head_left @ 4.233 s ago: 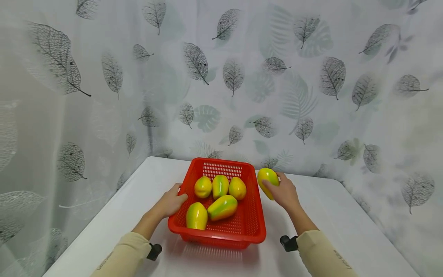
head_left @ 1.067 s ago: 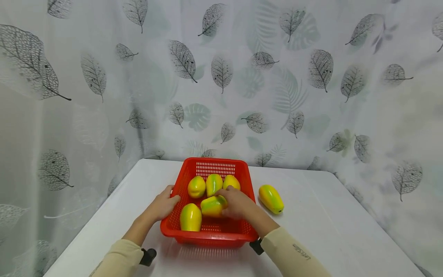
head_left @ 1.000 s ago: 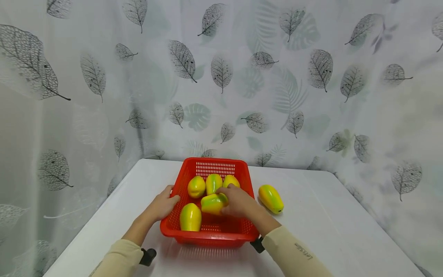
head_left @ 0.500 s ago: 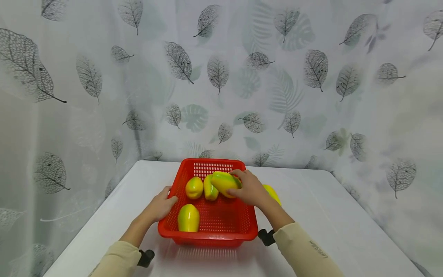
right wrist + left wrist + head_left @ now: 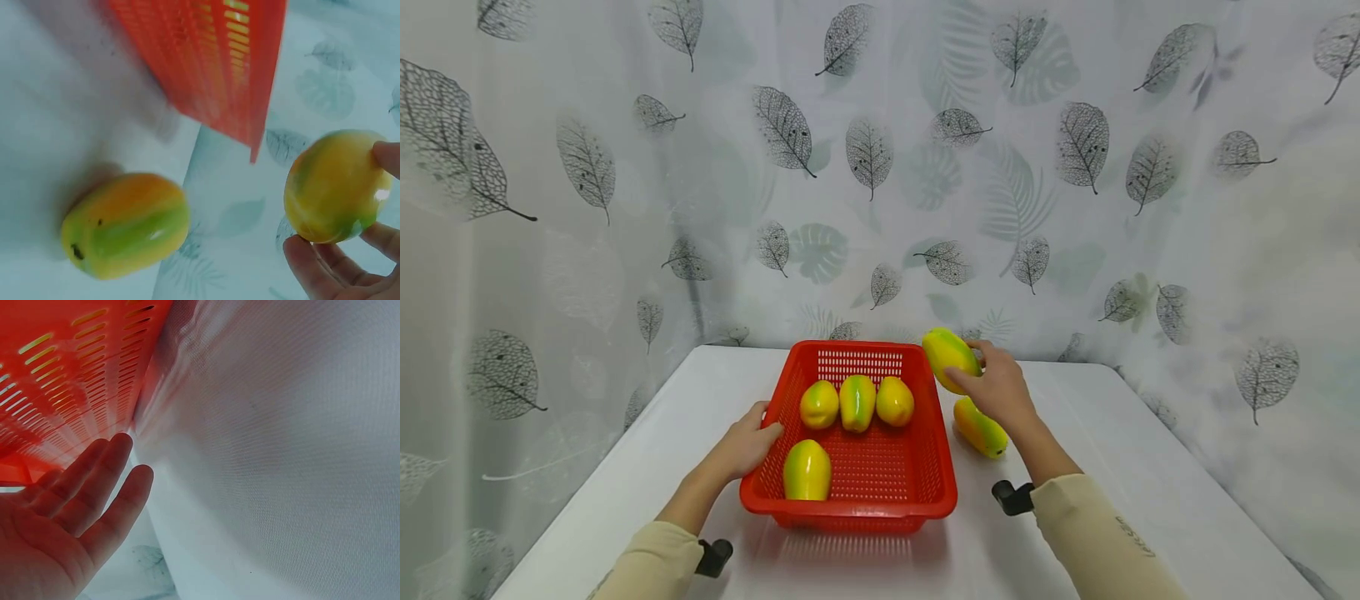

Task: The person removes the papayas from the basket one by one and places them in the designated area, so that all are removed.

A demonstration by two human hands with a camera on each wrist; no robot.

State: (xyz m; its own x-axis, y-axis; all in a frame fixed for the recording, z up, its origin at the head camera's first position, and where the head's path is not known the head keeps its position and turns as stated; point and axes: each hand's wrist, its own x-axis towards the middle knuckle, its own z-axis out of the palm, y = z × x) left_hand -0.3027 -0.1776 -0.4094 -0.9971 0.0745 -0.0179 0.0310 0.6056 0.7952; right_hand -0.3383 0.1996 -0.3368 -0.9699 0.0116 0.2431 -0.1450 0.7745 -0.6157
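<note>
My right hand (image 5: pixel 1000 385) holds a yellow-green papaya (image 5: pixel 950 360) in the air just beyond the red basket's right rim, thumb on one side and fingers on the other. Below it, a second papaya (image 5: pixel 125 225) lies on the table beside the basket. My left hand (image 5: pixel 747 443) grips the left rim of the red plastic basket (image 5: pixel 880 506), thumb over the edge. In the left wrist view its fingers (image 5: pixel 112 512) lie along the slotted outer wall; the thumb is hidden there. Inside the basket, three papayas (image 5: pixel 857 402) sit in a back row and another papaya (image 5: pixel 807 472) at front left.
The basket stands on a white table (image 5: pixel 1097 492). A pale curtain (image 5: pixel 880 167) printed with leaves hangs behind and at both sides. A black wrist-camera mount (image 5: pixel 1013 497) juts from my right wrist near the basket.
The right hand set one papaya on the table, then lifted another from the basket's middle and carried it right over the rim. The left hand stays on the rim.
</note>
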